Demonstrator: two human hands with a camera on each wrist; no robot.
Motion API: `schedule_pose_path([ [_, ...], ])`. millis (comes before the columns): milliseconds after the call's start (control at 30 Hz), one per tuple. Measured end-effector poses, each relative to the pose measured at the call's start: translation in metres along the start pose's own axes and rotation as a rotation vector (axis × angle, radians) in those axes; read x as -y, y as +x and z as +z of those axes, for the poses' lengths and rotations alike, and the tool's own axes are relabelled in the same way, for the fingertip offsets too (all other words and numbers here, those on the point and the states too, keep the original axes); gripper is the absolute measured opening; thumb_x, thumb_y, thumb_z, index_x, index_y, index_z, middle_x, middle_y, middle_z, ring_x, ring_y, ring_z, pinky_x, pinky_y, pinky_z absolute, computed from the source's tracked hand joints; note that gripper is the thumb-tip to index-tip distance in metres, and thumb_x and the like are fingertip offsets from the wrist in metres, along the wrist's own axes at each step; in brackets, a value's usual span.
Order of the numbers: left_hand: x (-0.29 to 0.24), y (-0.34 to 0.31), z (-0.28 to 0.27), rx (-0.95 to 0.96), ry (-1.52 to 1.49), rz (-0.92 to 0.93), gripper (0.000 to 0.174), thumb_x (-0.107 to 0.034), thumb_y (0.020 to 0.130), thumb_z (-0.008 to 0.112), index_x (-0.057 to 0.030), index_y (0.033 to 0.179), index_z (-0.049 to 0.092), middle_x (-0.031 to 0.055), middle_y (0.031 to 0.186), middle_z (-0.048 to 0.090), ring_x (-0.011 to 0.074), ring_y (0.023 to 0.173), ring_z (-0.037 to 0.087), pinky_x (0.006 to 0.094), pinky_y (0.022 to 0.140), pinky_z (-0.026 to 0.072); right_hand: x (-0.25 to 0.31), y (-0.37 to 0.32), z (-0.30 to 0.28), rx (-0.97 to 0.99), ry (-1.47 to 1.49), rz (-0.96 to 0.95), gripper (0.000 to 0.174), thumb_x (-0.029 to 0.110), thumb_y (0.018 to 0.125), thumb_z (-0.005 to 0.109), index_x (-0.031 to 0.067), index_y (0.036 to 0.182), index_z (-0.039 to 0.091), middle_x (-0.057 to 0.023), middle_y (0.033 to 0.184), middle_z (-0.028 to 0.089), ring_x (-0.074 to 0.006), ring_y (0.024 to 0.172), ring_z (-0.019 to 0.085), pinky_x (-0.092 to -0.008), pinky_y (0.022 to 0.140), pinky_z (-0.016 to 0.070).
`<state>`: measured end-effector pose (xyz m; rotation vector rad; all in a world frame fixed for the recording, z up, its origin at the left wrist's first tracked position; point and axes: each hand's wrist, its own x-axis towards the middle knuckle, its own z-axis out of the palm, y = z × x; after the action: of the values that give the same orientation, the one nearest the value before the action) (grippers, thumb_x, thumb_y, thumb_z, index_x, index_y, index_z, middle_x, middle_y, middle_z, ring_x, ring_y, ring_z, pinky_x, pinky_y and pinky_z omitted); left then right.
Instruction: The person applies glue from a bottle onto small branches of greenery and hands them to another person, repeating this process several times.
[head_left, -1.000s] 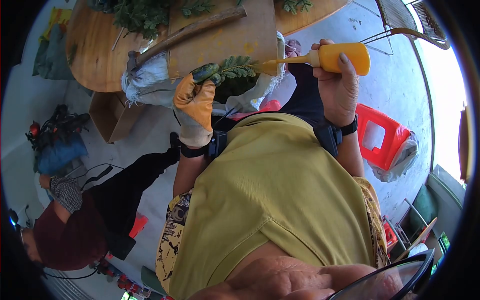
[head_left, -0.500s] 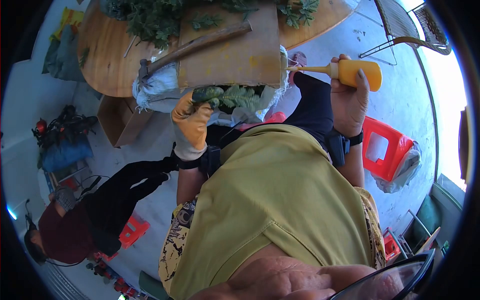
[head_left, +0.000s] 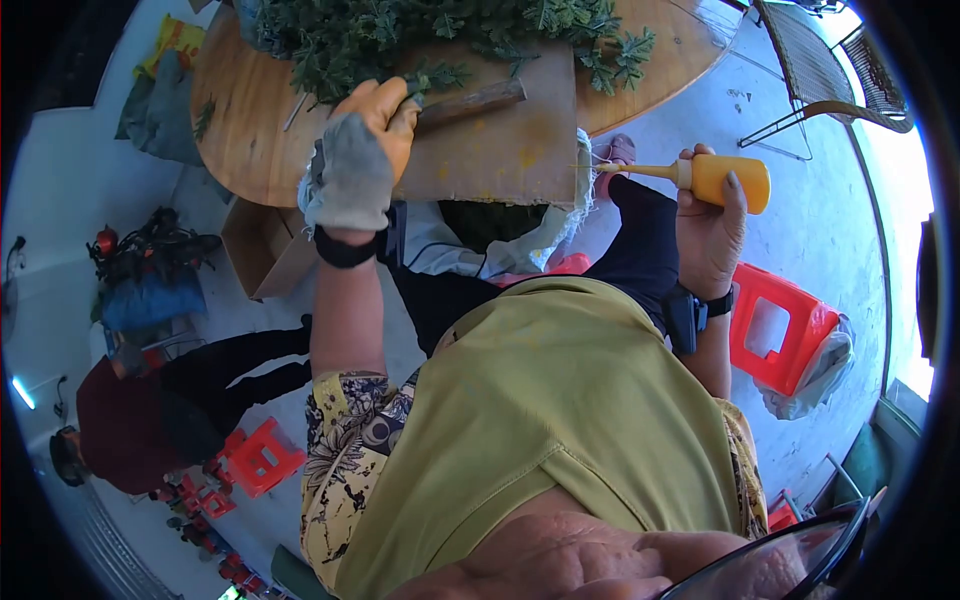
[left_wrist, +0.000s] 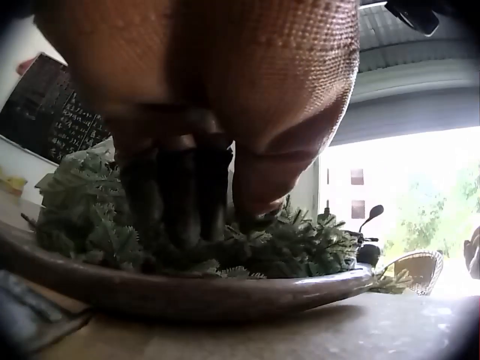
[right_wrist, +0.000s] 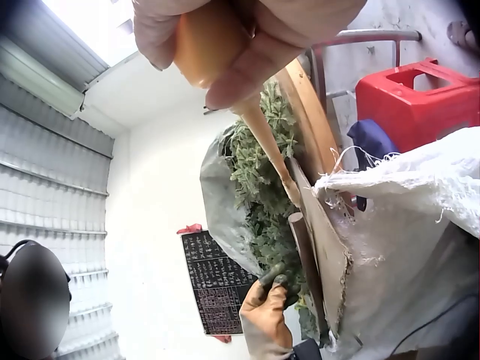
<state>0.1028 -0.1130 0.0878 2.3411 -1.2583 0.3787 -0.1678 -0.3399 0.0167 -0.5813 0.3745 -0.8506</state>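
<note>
My right hand [head_left: 710, 225], bare, grips a yellow squeeze bottle [head_left: 740, 184]. The bottle lies sideways, its long thin nozzle [head_left: 640, 170] pointing left beside the cardboard's right edge. My left hand [head_left: 365, 150], in an orange and grey glove with dark fingertips, reaches across a wooden-handled hammer [head_left: 480, 102]. In the left wrist view its dark fingers [left_wrist: 178, 199] extend down at the pile of green fir-like sprigs [left_wrist: 112, 225], and no separate sprig shows between them. The hammer lies on the cardboard sheet [head_left: 500, 170]; the glove hides its head.
A white woven sack [head_left: 583, 185] hangs below the cardboard at the wooden table [head_left: 250, 140], with dark greenery [head_left: 490, 222] inside. A cardboard box [head_left: 258, 250] stands at left, a red plastic stool [head_left: 785, 325] at right. Another person [head_left: 140, 420] is at the lower left.
My left hand held a sprig near the sack's mouth and has moved up to the pile; that sprig is out of it. The bottle's nozzle touched the sprig, then drew back right.
</note>
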Motion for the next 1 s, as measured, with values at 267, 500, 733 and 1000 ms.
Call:
schedule_pose_path([
  [267,0.01,0.061,0.03,0.383,0.331,-0.021,0.034,-0.029,0.082,0.069,-0.0102,0.111,0.065,0.0128,0.109,0.064,0.0333,0.105,0.06,0.0423,0.089,0.0493,0.008,0.004,-0.01,-0.057,0.003,-0.022,0.042,0.022,0.089,0.063,-0.0096,0.116,0.055,-0.0222,0.109,0.059,-0.0203,0.078,0.06,-0.0258,0.069,0.0494],
  [500,0.021,0.044,0.031,0.151,-0.071,-0.228,0.013,-0.013,0.085,0.063,-0.0052,0.093,0.07,0.0098,0.082,0.071,0.0292,0.07,0.066,0.0323,0.065,0.0512,0.006,0.006,-0.01,-0.043,0.041,-0.021,0.041,0.021,0.09,0.062,-0.0105,0.115,0.055,-0.0223,0.109,0.059,-0.0237,0.089,0.06,-0.0266,0.069,0.05],
  [733,-0.017,-0.031,0.023,-0.207,-1.509,-0.631,0.02,0.0,0.088,0.057,-0.0016,0.106,0.064,0.0054,0.094,0.068,0.015,0.077,0.067,0.0285,0.069,0.0586,0.005,0.004,0.0,0.029,0.147,0.013,0.043,0.022,0.092,0.06,-0.0115,0.118,0.051,-0.0234,0.113,0.056,-0.0271,0.101,0.058,-0.0274,0.068,0.0515],
  [1000,-0.063,-0.083,0.062,-0.23,-1.65,-0.635,0.019,-0.001,0.091,0.055,-0.0038,0.11,0.06,0.0111,0.105,0.065,0.0248,0.087,0.068,0.0412,0.071,0.0618,-0.015,0.002,0.031,0.168,0.298,0.183,0.04,0.021,0.094,0.056,-0.0099,0.12,0.05,-0.0224,0.117,0.057,-0.0265,0.105,0.059,-0.0292,0.07,0.056],
])
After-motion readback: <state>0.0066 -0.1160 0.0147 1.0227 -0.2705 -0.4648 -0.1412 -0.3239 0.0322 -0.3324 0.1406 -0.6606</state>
